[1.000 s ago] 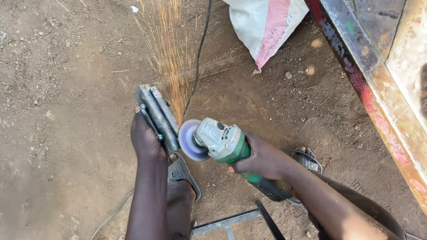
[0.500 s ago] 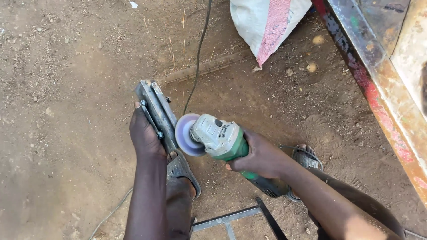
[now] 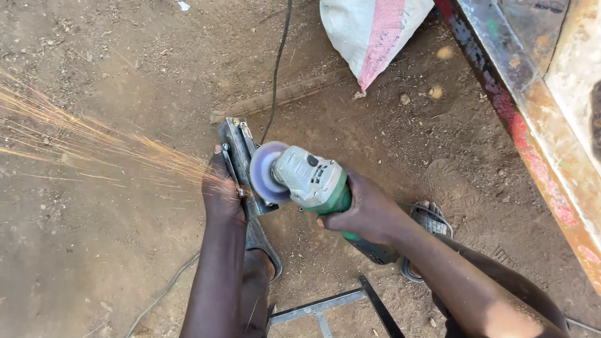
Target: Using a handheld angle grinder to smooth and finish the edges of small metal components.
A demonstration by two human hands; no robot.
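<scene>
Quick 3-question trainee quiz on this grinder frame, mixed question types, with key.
1. True or false: sparks fly toward the sack.
2. Which hand holds the grinder?
A. left
B. right
C. both
3. Fill in: the left hand grips the metal ____.

Key:
1. False: they stream the other way, over bare dirt.
2. B: the right hand wraps the green body.
3. Bar, which the disc is touching.
</scene>
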